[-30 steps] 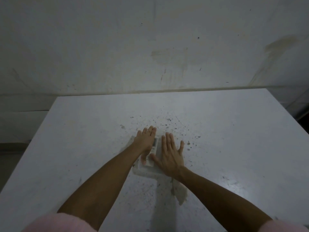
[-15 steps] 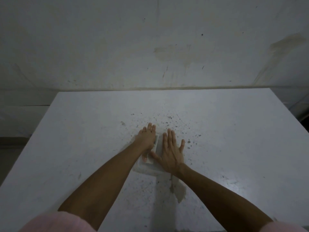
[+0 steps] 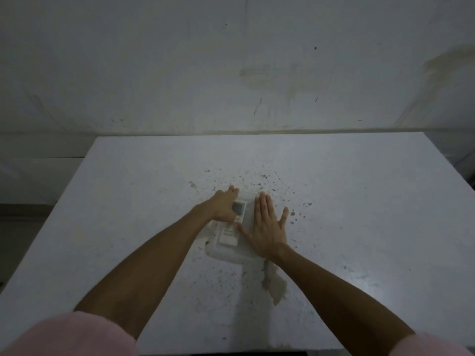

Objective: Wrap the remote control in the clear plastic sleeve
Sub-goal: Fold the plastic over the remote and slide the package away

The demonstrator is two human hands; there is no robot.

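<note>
Pressing flat, the right hand (image 3: 267,227) is laid palm-down with fingers spread wide on the clear plastic sleeve (image 3: 226,253), its thumb touching the right edge of the white remote control (image 3: 232,227). The left hand (image 3: 225,208) is curled loosely over the remote's left side near its grey display, fingers bent and close together; whether they grip it cannot be told. The remote is seen lying on the sleeve at the middle of the speckled white table (image 3: 359,201). Both forearms are extended forward, pink sleeves (image 3: 77,335) bunched near the elbows.
</note>
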